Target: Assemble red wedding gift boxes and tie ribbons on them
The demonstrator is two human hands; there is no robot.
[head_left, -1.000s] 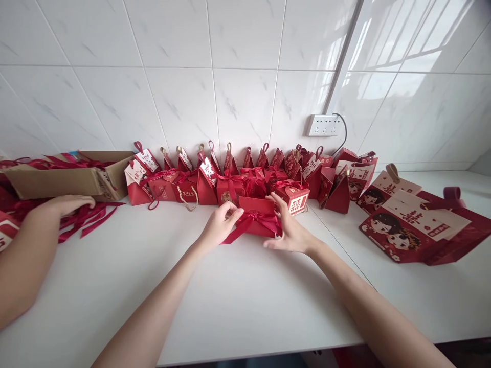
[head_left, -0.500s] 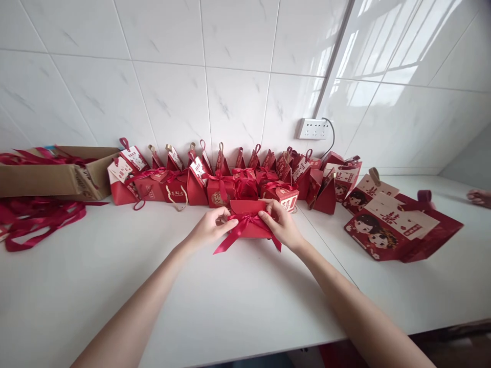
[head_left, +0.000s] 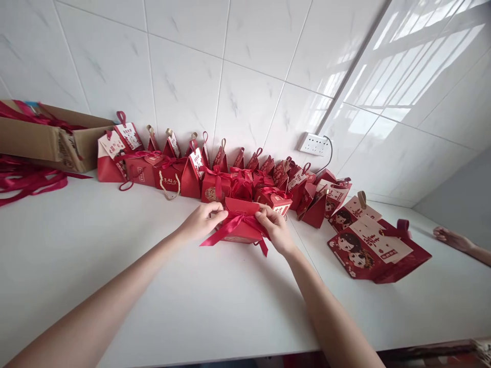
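A red gift box (head_left: 241, 206) with a raised top flap stands on the white table in front of me. A red satin ribbon (head_left: 219, 233) is tied in a bow across its front, its tails hanging to both sides. My left hand (head_left: 203, 221) pinches the ribbon at the box's left edge, fingertips partly hidden. On the right edge, my right hand (head_left: 276, 228) is closed on the other side of the bow, thumb in front and fingers behind. Directly behind the box are other red boxes with bows (head_left: 217, 184).
Several red gift boxes (head_left: 191, 176) line the tiled wall. At left are a cardboard box (head_left: 30, 138) and loose red ribbons (head_left: 36, 176). Red gift bags (head_left: 368, 250) lie at right. Another person's hand (head_left: 452, 238) rests at far right. A socket strip (head_left: 314, 144) is on the wall.
The view has tilted and turned to the right. Both hands stay at the bow, and its tails have swung slightly. More of the other person's hand and forearm shows at right.
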